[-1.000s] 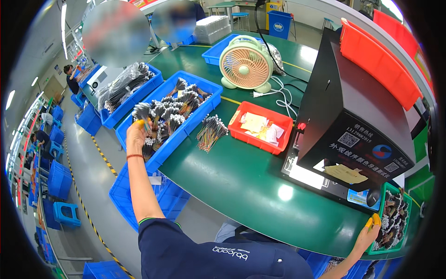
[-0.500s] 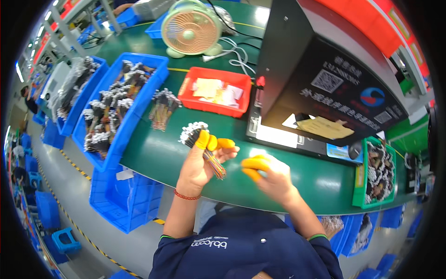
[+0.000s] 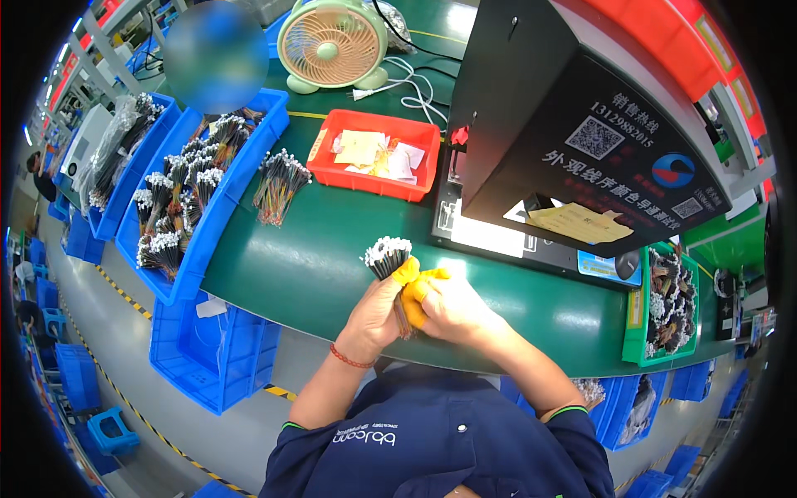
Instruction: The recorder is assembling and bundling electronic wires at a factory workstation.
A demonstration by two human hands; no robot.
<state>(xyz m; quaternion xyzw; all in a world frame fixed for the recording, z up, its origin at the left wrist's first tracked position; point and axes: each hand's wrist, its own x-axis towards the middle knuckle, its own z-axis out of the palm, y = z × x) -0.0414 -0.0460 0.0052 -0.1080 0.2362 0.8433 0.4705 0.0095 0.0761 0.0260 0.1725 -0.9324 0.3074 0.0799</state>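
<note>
A bundle of thin wires with white connector ends stands up from between my hands, its lower wire ends showing beneath them. My left hand is closed around the bundle's middle, a yellow finger cot on its thumb. Pressed against the same bundle from the right is my right hand, its fingers curled and also in yellow finger cots. The fingers hide most of the bundle's middle. On the green table, a second group of wire bundles lies left of the red tray, which holds paper slips.
A blue bin full of wire bundles stands at the left, with an empty-looking blue crate below it. A black machine rises at the right beside a green bin of bundles. A fan stands at the back.
My right hand has moved left and closed onto the bundle beside my left hand. The left hand has shifted right with the bundle, which is now more upright.
</note>
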